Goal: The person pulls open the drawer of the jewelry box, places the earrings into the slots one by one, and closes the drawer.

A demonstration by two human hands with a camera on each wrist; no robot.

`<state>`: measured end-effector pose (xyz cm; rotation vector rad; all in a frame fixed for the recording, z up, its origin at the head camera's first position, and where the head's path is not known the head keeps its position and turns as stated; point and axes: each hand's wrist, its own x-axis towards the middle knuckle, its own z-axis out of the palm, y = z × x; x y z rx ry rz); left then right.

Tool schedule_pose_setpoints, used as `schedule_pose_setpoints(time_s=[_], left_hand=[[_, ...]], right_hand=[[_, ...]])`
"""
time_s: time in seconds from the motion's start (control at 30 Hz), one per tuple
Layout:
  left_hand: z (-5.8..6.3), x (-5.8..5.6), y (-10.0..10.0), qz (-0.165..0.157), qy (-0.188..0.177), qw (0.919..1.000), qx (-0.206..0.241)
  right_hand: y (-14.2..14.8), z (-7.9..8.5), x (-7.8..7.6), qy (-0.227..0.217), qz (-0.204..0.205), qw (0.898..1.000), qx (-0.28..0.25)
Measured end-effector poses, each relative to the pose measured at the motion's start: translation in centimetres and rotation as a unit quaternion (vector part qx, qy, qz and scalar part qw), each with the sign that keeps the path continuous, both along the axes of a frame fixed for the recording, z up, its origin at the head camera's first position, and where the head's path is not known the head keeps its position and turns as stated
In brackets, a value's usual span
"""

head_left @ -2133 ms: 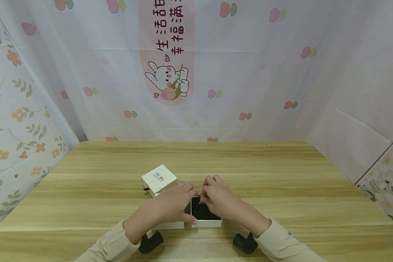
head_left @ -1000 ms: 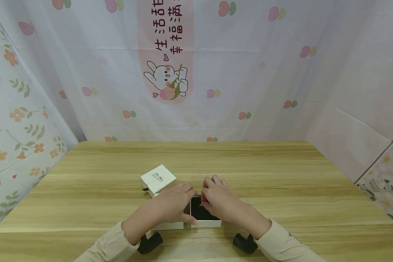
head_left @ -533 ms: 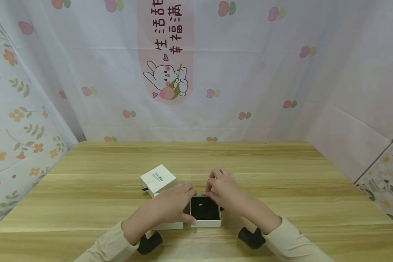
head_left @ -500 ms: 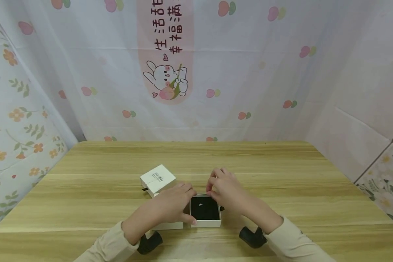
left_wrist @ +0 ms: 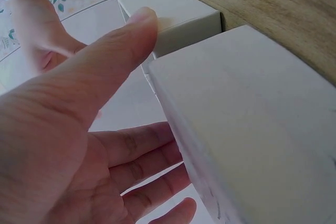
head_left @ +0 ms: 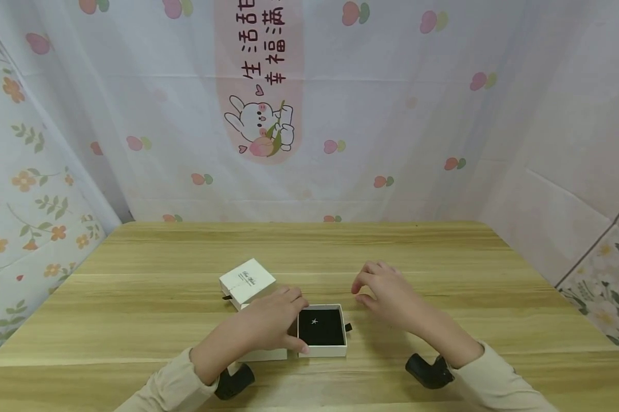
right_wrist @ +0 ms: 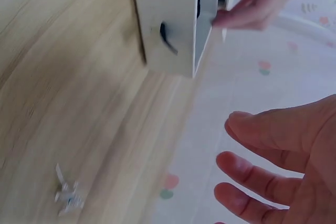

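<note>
A small white jewellery box [head_left: 322, 351] stands uncovered, with a black pad [head_left: 322, 335] inside and a black pull tab on its right side. On the pad, toward the left, lies a tiny silver starfish-shaped stud [head_left: 314, 321]. My left hand [head_left: 273, 320] steadies the box by its left end, thumb at the front corner, fingers at the back corner. My right hand [head_left: 389, 294] hovers to the right of the box, fingers loosely bent and holding nothing. Below it in the right wrist view, another small silvery stud [right_wrist: 68, 195] lies on the table.
A closed white box [head_left: 247, 280] with printed lettering and a black tab stands behind my left hand. Another white box part [head_left: 265, 355] lies under that hand, partly hidden. Behind the wooden table [head_left: 309, 246] hangs a patterned curtain [head_left: 371, 114].
My right hand has drawn back from the box's pad, moving right and leaving the starfish stud uncovered there. The left hand has stayed at the box's left end.
</note>
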<state>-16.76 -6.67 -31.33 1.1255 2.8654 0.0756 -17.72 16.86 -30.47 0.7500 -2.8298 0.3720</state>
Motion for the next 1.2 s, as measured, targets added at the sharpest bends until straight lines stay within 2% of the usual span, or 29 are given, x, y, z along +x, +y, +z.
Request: schedule_pose_setpoints(time_s=[0.23,0.5,0.83,1.2], left_hand=[[0.1,0.1,-0.1,-0.006,0.006,1.0000,0.001],[0.1,0.1,-0.1,-0.005,0.005,1.0000,-0.001],[0.1,0.1,-0.1,-0.004,0.002,1.0000,0.000],[0.1,0.1,-0.1,-0.008,0.006,0.9999,-0.002]], right_hand=[[2.4,-0.1,-0.1,-0.018,-0.013,0.999,0.030],[4.6,-1.2,0.0,-0.060,-0.039,0.996,0.054],[5.8,-2.1,0.3,-0.089,-0.043,0.995,0.021],[6.0,-2.7,0.1,-0.112,-0.036,0.993,0.011]])
